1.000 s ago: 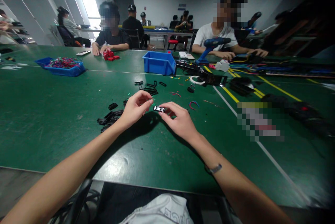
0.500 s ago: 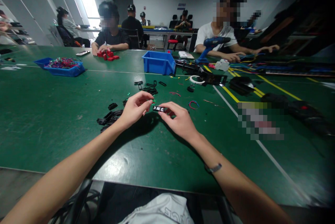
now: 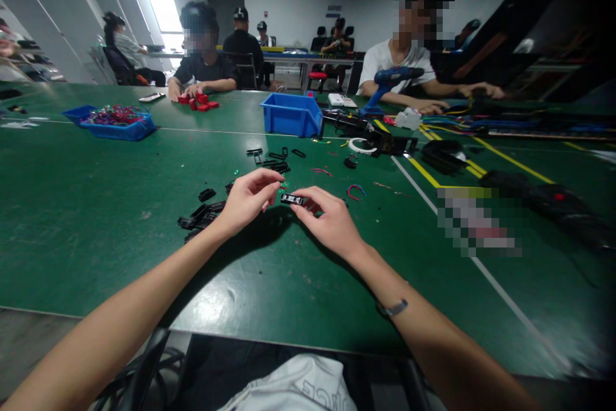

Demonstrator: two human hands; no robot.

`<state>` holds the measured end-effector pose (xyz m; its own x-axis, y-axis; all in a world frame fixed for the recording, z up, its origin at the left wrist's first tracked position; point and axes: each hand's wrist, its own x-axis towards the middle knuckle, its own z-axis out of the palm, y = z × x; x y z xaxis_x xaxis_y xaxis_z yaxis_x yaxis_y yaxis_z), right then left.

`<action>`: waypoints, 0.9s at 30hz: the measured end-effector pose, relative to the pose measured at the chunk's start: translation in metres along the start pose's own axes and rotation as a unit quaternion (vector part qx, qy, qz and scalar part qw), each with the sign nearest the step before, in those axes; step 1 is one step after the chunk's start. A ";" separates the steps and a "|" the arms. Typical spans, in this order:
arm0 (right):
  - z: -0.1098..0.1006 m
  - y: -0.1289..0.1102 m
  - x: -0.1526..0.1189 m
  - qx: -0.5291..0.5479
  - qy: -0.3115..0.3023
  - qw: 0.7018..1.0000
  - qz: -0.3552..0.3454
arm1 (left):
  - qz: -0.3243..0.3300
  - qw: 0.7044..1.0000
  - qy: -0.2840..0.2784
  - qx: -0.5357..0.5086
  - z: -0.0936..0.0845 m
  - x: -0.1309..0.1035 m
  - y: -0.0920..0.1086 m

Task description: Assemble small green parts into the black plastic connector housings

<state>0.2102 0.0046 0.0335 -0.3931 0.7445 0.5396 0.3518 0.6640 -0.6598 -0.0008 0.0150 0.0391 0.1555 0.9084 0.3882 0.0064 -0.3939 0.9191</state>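
Observation:
My right hand (image 3: 330, 215) pinches a small black rectangular plastic housing (image 3: 291, 199) between thumb and fingertips; pale or shiny parts show inside its frame. Just left of it, my left hand (image 3: 248, 199) is half curled, its thumb and index finger slightly apart, and I see nothing held in it. Tiny green bits (image 3: 283, 186) lie by the left fingertips. Beside and partly behind the left forearm is a pile of black plastic parts (image 3: 199, 218). Several black rectangular frames (image 3: 278, 156) are scattered beyond the hands.
A blue bin (image 3: 291, 117) stands ahead, and a blue tray (image 3: 120, 131) of coloured wires sits left. Short red and blue wires (image 3: 355, 193) lie right of my hands. A cordless drill (image 3: 385, 87), cables and black parts occupy the far right. Co-workers sit across the green table (image 3: 298, 289).
My hands and the black housing stay nearly still. Across the table, the right co-worker's hands have shifted slightly, and a standing person in dark clothes behind has moved.

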 end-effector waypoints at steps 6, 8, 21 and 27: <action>0.000 -0.001 0.000 -0.004 0.000 1.000 0.001 | -0.002 1.000 -0.003 0.002 0.000 0.000 0.000; 0.000 -0.001 0.000 -0.004 -0.001 1.000 0.000 | -0.002 1.000 -0.003 0.003 0.000 0.000 0.000; -0.001 -0.001 0.000 -0.002 -0.001 1.000 0.001 | 0.005 1.000 -0.004 -0.014 0.001 0.000 0.000; 0.000 0.000 0.001 -0.003 -0.002 1.000 -0.001 | 0.003 1.000 -0.001 -0.012 0.000 0.000 -0.001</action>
<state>0.2101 0.0050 0.0339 -0.3967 0.7427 0.5395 0.3567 0.6662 -0.6549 -0.0005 0.0148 0.0384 0.1583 0.9053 0.3941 -0.0192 -0.3962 0.9180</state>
